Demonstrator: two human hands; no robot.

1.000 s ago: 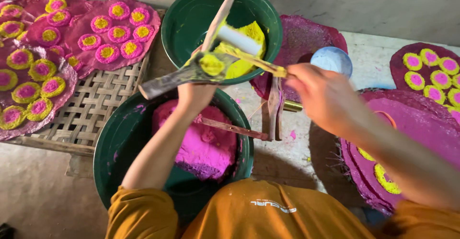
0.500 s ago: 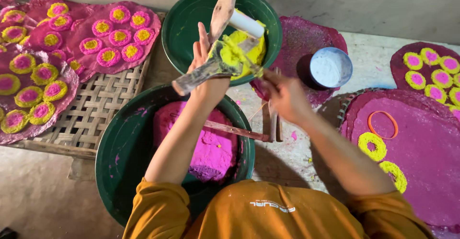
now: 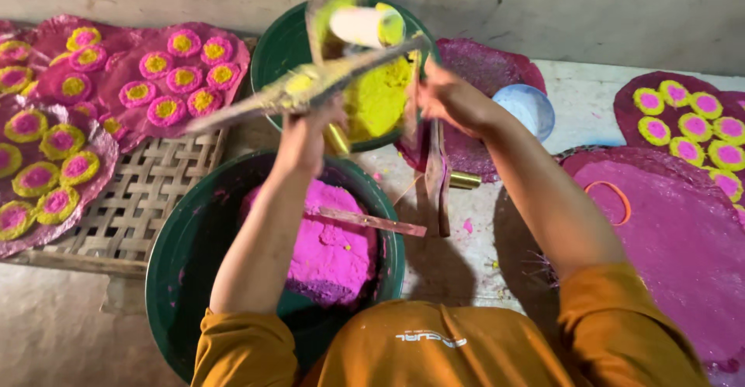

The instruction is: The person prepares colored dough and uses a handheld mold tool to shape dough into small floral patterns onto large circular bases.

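The biggest things are the two green basins: the near basin [image 3: 186,278] holds a block of pink dough [image 3: 330,251] with a flat stick [image 3: 372,222] lying across it; the far basin [image 3: 283,53] holds yellow dough [image 3: 376,100]. To the right lies a large pink sheet [image 3: 683,247], bare but for a thin ring; to the left, on a woven bamboo tray [image 3: 132,208], more pink sheets carry rows of pink-and-yellow rounds [image 3: 178,84]. A small pale bowl [image 3: 531,107] sits beside the far basin.

Above the yellow dough, the left hand [image 3: 306,135] is closed around a long flat blade [image 3: 310,84] smeared with yellow; the right hand [image 3: 446,96] grips its other end, so the blade is held level between them; a white roller [image 3: 361,26] shows just behind it, blurred.

To do this well, I judge the blade should stay over the yellow basin so crumbs fall back in, not onto the pink; both grips should stay firm and even, keeping the smeared face up.
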